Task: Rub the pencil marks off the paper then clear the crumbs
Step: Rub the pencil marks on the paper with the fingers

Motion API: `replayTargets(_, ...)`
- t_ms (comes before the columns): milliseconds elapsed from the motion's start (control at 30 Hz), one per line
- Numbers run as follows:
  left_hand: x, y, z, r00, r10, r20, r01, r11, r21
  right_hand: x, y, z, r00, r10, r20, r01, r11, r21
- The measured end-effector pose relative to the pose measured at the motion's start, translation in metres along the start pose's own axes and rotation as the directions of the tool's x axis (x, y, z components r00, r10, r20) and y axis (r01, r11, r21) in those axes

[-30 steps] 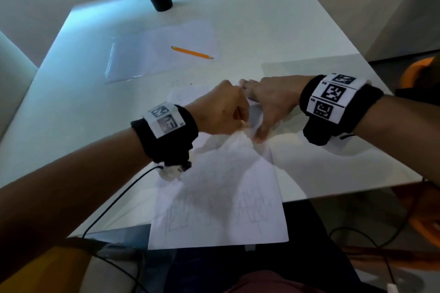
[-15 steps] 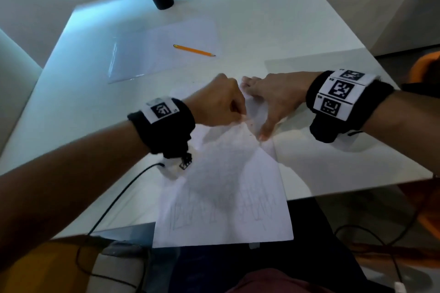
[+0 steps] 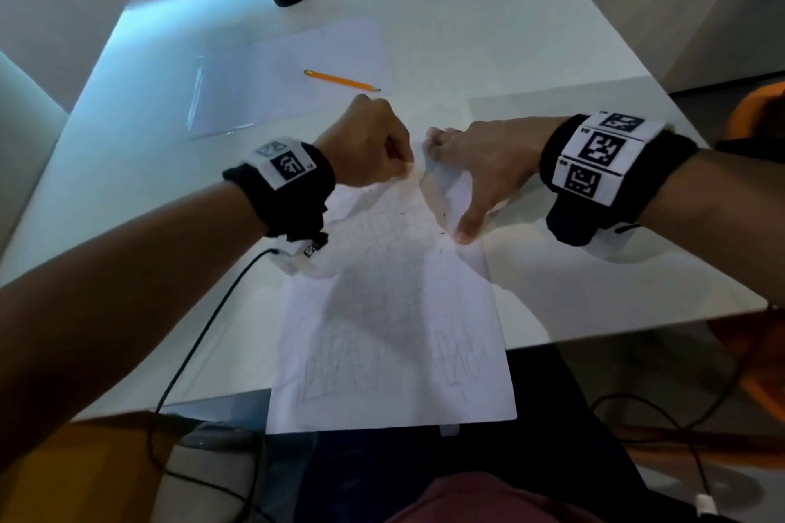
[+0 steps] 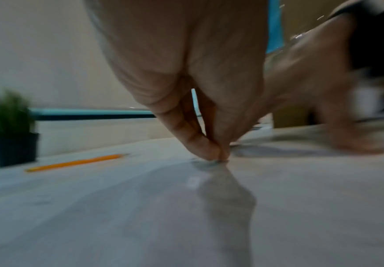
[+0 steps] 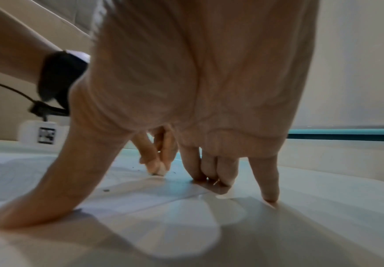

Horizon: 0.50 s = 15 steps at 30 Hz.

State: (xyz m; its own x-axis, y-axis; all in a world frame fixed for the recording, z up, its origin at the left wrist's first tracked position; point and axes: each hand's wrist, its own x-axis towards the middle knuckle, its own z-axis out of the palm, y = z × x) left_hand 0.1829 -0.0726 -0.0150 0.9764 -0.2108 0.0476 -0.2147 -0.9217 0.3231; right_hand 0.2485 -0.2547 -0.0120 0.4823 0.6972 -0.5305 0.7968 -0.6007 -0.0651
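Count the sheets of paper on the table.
2. The drawn-on sheet lies near the table edge, pinned by the right hand while the left hand rubs. A blank sheet lies farther back under the pencil.

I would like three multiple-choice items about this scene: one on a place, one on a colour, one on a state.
1. Where does the pencil lie?
A. on the far sheet
B. in the plant pot
C. on the floor

2. What colour is the pencil?
A. blue
B. orange
C. black

3. What is the right hand doing?
A. holding the pencil
B. hanging beside the table
C. pressing the paper down

Key: 1 A, the pencil rests on the far sheet. 2 B, its shaft is orange. 3 C, the right hand has spread fingers on the paper.
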Motion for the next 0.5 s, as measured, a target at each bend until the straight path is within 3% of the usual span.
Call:
replayTargets(200, -0.047, 0.05, 0.024, 0.97, 0.147, 0.192, -0.125, 0.984, -0.126, -0.003, 0.002, 0.003, 1.0, -0.006, -0.006, 0.006, 1.0, 0.02)
replayTargets(267, -0.03, 0.03, 0.018, 0.991, 0.096, 0.093, -0.089, 0.993, -0.078, 0.0, 0.002, 0.003, 1.0, 0.009, 0.008, -0.009, 1.0, 0.015)
replayTargets(367, -0.004, -0.001, 0.003, 0.996, -0.061, -0.06, 0.059, 0.998, -0.036, 0.001, -0.001, 0.001, 1.0, 0.015, 0.012, -0.016, 0.999, 0.034)
replayTargets(433, -0.006, 0.006, 0.008, 0.997, -0.063, -0.035, 0.062, 0.998, -0.03, 0.0, -0.001, 0.001, 1.0, 0.016, 0.0, -0.016, 0.999, 0.035)
replayTargets(500, -0.022, 0.029, 0.018, 0.997, 0.019, 0.069, -0.017, 0.999, -0.038, -0.002, -0.001, 0.003, 1.0, 0.002, -0.012, -0.002, 1.0, 0.02)
